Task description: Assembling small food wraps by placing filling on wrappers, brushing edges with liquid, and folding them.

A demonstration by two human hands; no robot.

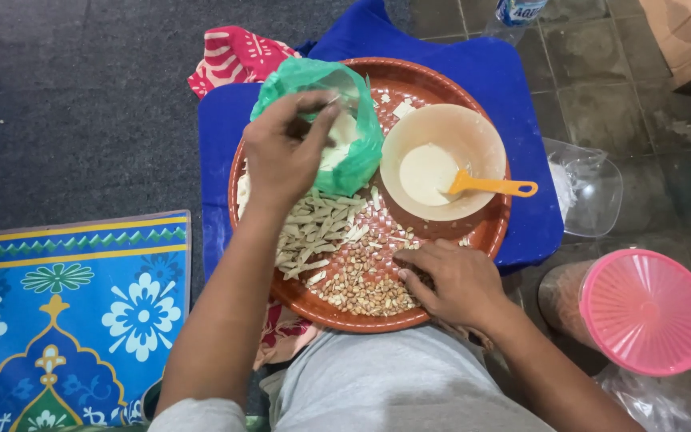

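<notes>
1. Left hand (285,152): I pinch the rim of the green plastic bag (337,120) between thumb and fingertips, holding its mouth up over the far-left part of the round brown tray (489,232). Right hand (453,284): fingers curled, palm down, resting on the peanuts (361,280) at the near edge of that tray; whether I am pinching any nut I cannot tell.
2. Position: the bag sits on the tray, just left of the beige bowl (433,160) and touching the pale dough strips (309,232) heaped at tray centre-left.
3. Risk: in my judgement, a slack pinch would let the bag's mouth sag, spilling its whitish contents over the strips and nuts. A sideways tug could nudge the bowl, tipping its white paste and orange spatula (493,186).
4. Orientation: the bag's mouth opens upward and toward me; its long axis runs from near-right to far-left across the tray. The spatula's handle points right, away from the bag.
</notes>
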